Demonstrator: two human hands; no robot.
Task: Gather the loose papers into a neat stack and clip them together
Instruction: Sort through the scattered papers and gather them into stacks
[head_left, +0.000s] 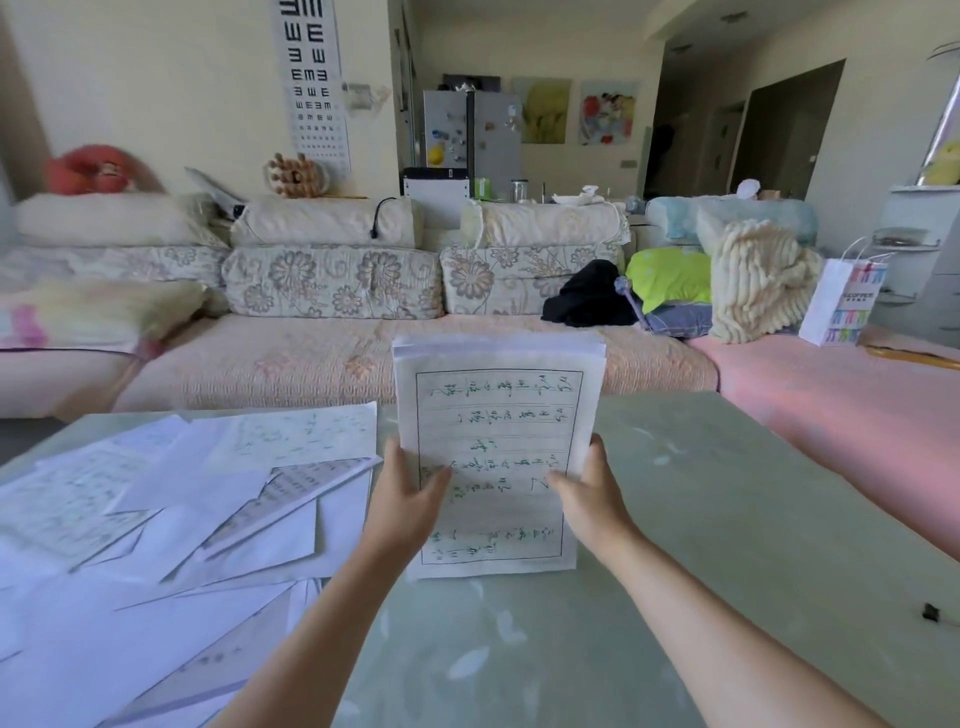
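Sofa (322, 364) with floral cushions spans the back, beyond the pale green bench (727, 519). Loose papers (156, 519) lie scattered and overlapping across the bench's left half. A stack of sheets (498, 415) stands upright near the middle, lower edge on the bench. The left hand (410, 499) grips its left edge and the right hand (587, 493) its right, fingers pinching the sheets, thumbs on the handwritten front page. A small black clip (932, 613) lies well apart, far right.
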